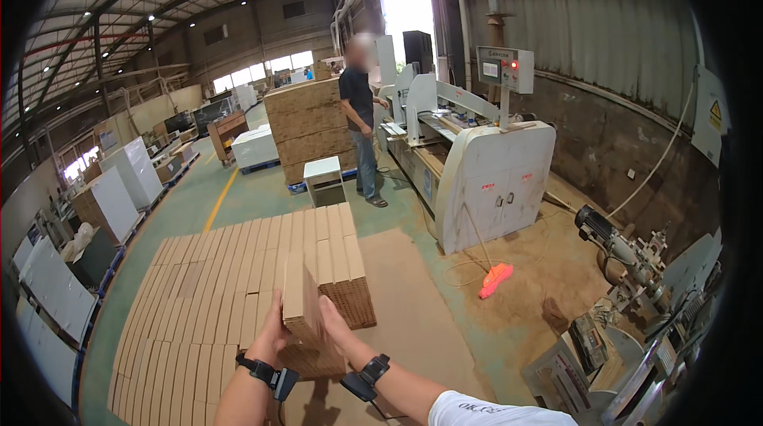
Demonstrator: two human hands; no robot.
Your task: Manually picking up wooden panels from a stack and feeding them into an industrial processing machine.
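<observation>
Between my two palms stands a narrow upright bundle of brown boards (299, 291), lifted a little above the rows around it. My left hand (274, 327) presses on its left side and my right hand (334, 323) on its right side. Close rows of similar upright brown boards (199, 275) cover the floor to the left and ahead. Just beyond my right hand, a short block of these boards (347, 291) shows its brown end faces. More boards (314, 362) lie under the bundle, partly hidden by my hands. Each wrist wears a black strap with a small device.
A brown floor sheet (413, 299) lies right of the rows. Beyond are a white stool (323, 176), a tall board stack (306, 132) and another person (359, 108) at a long white machine (497, 180). A pink-orange cloth (495, 280) and a motor unit (616, 243) are at right.
</observation>
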